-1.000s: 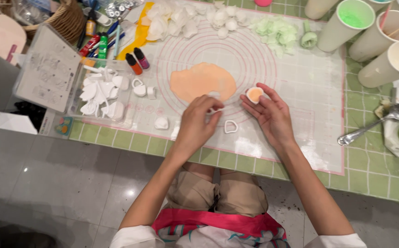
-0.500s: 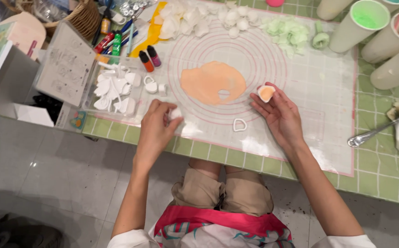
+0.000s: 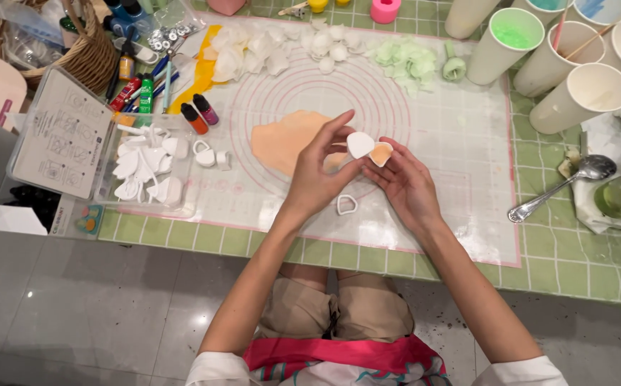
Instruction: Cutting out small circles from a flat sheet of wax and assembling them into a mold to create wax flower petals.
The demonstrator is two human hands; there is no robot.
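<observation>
Both hands meet over the baking mat (image 3: 460,136), just above the rolled peach dough sheet (image 3: 282,139). Left hand (image 3: 318,179) pinches a small white petal-shaped cutter (image 3: 359,144) by its rim; right hand (image 3: 405,184) cradles a peach dough cutout (image 3: 380,153) on its fingertips, touching the cutter. The cutout is thin, pale orange and matte; likely very light, soft and easily dented, so best supported from beneath, not squeezed. The cutter looks stiff, probably plastic. A second cutter (image 3: 346,205) lies just below the hands.

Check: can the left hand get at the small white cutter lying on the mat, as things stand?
Probably yes. The small white cutter lies bare on the mat just beside the left hand, nothing over it. But that hand already pinches a white petal piece.
</observation>
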